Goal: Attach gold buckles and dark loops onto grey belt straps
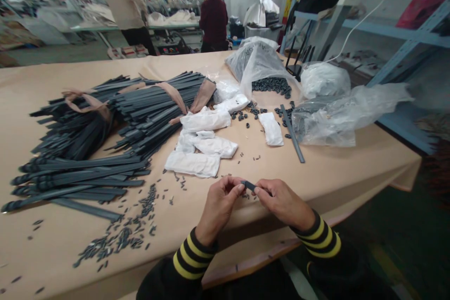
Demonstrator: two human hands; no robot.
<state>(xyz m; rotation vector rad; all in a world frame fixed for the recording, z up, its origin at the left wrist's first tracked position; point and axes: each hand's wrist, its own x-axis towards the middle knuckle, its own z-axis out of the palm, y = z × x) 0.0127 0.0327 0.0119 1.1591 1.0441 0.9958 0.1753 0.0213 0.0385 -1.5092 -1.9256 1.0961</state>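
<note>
A dark grey strap spans the gap between my hands above the table's near edge. My left hand pinches one end of it between thumb and forefinger. On the other side my right hand grips the strap with thumb and fingers, covering most of its length. Whether a small fitting sits at the left tip I cannot tell. Just beyond the hands lie white wrapped packets and a few tiny dark pieces. Another loose strap lies farther back to the right.
Tied bundles of dark straps and looser straps cover the table's left side, with scattered small dark pieces in front. A plastic bag spills black rings. Crumpled clear plastic lies right. Two people stand beyond the table.
</note>
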